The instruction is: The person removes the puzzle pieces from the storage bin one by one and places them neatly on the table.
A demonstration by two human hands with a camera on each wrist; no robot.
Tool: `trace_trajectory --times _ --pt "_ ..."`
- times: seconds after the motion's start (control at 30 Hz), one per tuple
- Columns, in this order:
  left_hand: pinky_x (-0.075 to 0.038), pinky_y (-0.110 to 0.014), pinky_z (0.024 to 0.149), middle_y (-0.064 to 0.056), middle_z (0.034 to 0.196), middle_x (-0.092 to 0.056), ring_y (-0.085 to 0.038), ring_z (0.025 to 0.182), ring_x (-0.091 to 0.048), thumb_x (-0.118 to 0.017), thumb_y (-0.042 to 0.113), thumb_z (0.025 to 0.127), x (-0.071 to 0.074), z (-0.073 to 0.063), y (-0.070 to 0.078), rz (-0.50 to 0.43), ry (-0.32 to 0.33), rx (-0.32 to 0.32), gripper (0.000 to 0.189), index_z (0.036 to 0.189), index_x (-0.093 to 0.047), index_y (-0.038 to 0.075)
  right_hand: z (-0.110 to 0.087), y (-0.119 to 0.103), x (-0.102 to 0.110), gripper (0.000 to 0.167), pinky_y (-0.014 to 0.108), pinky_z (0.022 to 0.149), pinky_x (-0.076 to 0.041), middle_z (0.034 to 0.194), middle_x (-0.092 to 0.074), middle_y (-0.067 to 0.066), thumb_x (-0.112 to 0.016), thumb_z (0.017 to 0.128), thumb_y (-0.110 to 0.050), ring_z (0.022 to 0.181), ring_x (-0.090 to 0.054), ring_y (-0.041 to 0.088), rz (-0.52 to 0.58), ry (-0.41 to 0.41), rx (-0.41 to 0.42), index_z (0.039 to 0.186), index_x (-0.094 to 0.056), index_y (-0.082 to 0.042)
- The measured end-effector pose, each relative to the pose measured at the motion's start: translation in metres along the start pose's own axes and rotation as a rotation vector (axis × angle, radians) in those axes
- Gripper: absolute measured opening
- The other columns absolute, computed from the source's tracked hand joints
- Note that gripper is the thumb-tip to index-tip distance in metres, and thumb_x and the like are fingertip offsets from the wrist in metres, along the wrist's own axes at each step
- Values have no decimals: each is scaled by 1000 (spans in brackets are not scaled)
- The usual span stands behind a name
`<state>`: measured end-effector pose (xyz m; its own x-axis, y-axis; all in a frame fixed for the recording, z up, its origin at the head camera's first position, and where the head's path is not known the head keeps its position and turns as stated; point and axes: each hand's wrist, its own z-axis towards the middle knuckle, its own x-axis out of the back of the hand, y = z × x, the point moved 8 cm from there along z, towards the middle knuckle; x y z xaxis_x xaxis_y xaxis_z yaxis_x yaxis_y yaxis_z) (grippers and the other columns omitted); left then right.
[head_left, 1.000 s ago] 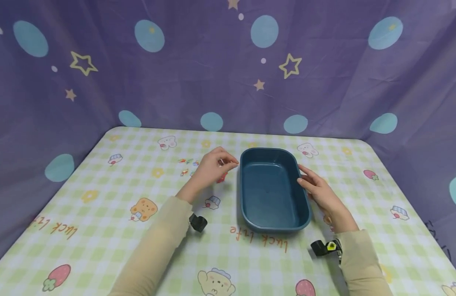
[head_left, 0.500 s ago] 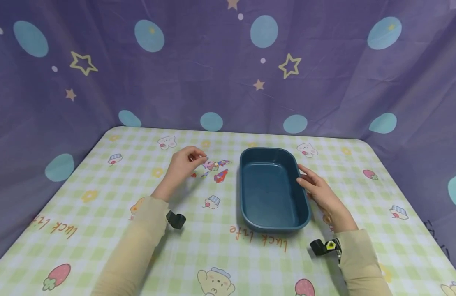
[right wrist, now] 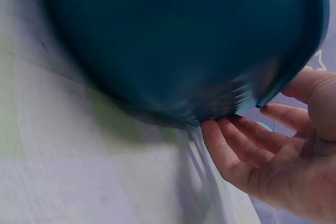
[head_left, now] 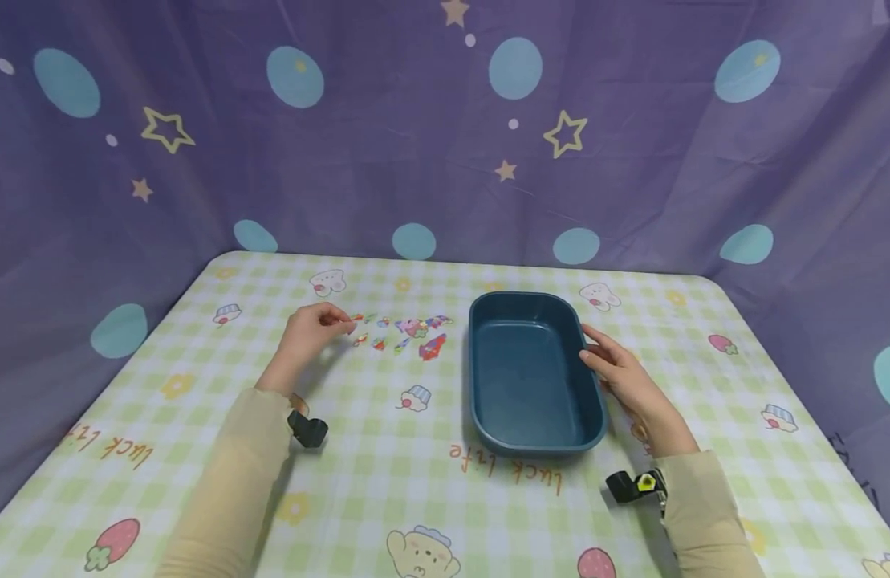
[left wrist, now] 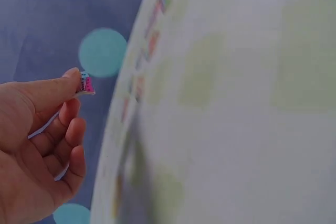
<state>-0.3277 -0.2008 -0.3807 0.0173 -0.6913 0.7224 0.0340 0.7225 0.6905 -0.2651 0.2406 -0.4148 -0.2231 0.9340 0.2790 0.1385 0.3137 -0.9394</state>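
My left hand (head_left: 310, 337) is just left of two loose rows of small colourful pieces, which look like wrapped candies. In the left wrist view, its thumb and fingertips pinch a small pink-and-blue printed packet (left wrist: 86, 83), partly hidden by the thumb. The other fingers curl loosely beneath. A red piece (head_left: 432, 347) is the biggest at the rows' right end; a pink one (head_left: 416, 327) lies above it. To the right stands a deep teal plastic bin (head_left: 531, 385). My right hand (head_left: 625, 381) rests against its right side, fingertips touching the outer wall and rim.
The green-and-white checked tablecloth (head_left: 358, 457) carries printed cupcakes, strawberries and bears. Behind the table hangs a purple curtain (head_left: 387, 160) with stars and dots. A black wrist camera (head_left: 307, 429) sits at the left cuff, another camera (head_left: 621, 486) at the right.
My left hand has moved left, away from the bin's left side, across the small pieces to the left end of their rows. The right hand and the bin have stayed put.
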Motion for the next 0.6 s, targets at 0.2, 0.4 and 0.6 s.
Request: trace_trajectory --times 0.2,0.4,0.6 --pt "-39 -30 68 -10 86 -60 -22 76 -50 -63 23 85 -1 4 -17 8 -9 39 19 92 -65 6 2 0 0 63 38 88 -34 147 -23 20 -47 94 -37 131 -27 34 -2 1 11 146 -17 -22" --pt "-39 -31 69 -9 84 -61 -22 75 -51 -65 25 84 -8 8 -36 74 -23 65 20 90 -65 6 0 3 -3 63 52 97 -30 147 -23 20 -47 94 -36 132 -26 35 8 -10 -4 146 -17 -22" --pt "-42 -37 75 -11 84 -64 -24 78 -55 -66 21 82 -11 11 -33 125 -10 31 18 87 -65 4 -3 2 -1 63 53 97 -29 146 -24 20 -47 94 -37 132 -26 35 -4 2 2 147 -16 -21"
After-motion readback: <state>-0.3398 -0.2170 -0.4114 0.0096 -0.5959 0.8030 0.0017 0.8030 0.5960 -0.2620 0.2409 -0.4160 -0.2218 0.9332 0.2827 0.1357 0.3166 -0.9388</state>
